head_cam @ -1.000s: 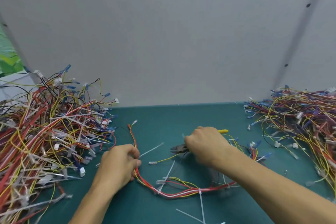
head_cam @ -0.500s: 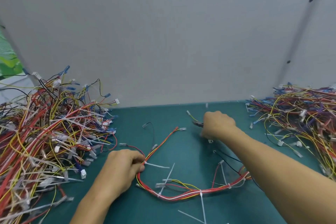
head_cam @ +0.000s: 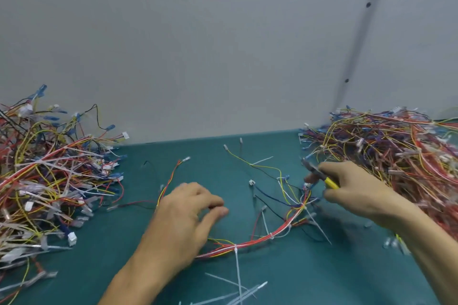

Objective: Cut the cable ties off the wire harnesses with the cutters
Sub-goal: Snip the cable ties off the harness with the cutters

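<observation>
A wire harness (head_cam: 260, 237) lies on the teal table (head_cam: 309, 280) between the two hands, its red, yellow and white wires bundled in a shallow curve, with thinner branches fanning toward the far edge. A white cable tie (head_cam: 235, 248) is cinched around the bundle near its left end, its long tail pointing toward the person; further ties ring the bundle farther right. The left hand (head_cam: 183, 220) rests over the harness's left end, fingers (head_cam: 210, 202) loosely spread and relaxed, gripping nothing that I can see. The right hand (head_cam: 354, 190) is raised just beside the right-hand heap of harnesses (head_cam: 386, 151), and its fingers (head_cam: 333, 168) are wrapped round the yellow-handled cutters (head_cam: 322, 178), whose dark nose points up and left, blurred; I cannot tell whether the blades are apart or together. A second heap of harnesses (head_cam: 49, 181) fills the left side of the table. Loose white ties (head_cam: 238, 291) lie scattered at the near edge, and a grey wall (head_cam: 223, 44) stands behind
</observation>
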{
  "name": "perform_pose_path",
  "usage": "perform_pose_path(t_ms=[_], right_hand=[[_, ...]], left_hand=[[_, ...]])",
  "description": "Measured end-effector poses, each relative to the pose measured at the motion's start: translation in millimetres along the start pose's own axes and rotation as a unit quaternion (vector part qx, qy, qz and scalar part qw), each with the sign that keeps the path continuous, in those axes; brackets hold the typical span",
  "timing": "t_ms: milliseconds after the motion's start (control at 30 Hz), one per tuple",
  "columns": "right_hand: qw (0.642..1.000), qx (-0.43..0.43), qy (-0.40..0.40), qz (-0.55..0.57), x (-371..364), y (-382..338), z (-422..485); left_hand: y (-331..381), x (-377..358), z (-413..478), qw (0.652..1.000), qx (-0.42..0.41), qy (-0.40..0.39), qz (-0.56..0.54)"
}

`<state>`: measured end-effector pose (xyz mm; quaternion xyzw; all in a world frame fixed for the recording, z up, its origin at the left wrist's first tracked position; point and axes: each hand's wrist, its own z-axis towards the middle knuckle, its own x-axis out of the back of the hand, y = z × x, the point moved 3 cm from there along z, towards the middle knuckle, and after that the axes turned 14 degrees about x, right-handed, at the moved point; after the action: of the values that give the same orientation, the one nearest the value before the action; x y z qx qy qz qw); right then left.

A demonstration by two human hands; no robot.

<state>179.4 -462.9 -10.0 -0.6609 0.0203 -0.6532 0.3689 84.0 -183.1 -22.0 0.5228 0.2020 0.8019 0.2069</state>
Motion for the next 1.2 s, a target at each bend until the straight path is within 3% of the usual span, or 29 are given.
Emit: perform_pose_path(t_ms=[133, 300, 367, 433, 567, 633, 733, 900, 1033, 1100, 1200], right_hand=[[0.997, 0.061, -0.037, -0.034, -16, 8, -7], [0.982, 0.139, -0.028, -0.125, -40, 9, -6], [0.984, 0.137, -0.014, -0.117, -39, 10, -7], [0.991, 0.127, 0.016, -0.041, -28, 8, -9], [0.981, 0.136, 0.019, 0.134, -11, -6, -9], [0.986, 0.135, -0.016, 0.098, -18, -9, -7], [0.988, 0.137, -0.031, -0.066, -38, -5, -4], [0.976, 0.176, -0.019, -0.126, -57, -2, -2], [0.964, 0.191, -0.039, -0.18, -67, -2, -1], [0.969, 0.198, -0.038, -0.14, -59, -4, -4], [0.982, 0.178, 0.06, -0.032, -29, -7, -12]], left_hand=[[24, -46, -17, 0.99, -0.056, -0.128, 0.026], [21, -65, -22, 0.982, -0.117, -0.112, 0.098], [19, -58, -19, 0.991, -0.088, -0.092, 0.029], [15, -49, -14, 0.991, -0.032, -0.076, -0.103], [1, -34, -2, 0.934, 0.106, -0.128, -0.317], [-4, -31, -2, 0.947, 0.108, -0.131, -0.273], [-8, -36, -6, 0.99, 0.032, -0.102, -0.09], [-10, -49, -10, 0.989, -0.055, -0.115, 0.081], [-5, -49, -15, 0.985, -0.101, -0.085, 0.11], [-4, -50, -16, 0.986, -0.092, -0.099, 0.093], [-9, -51, -15, 0.991, -0.055, -0.107, 0.065]])
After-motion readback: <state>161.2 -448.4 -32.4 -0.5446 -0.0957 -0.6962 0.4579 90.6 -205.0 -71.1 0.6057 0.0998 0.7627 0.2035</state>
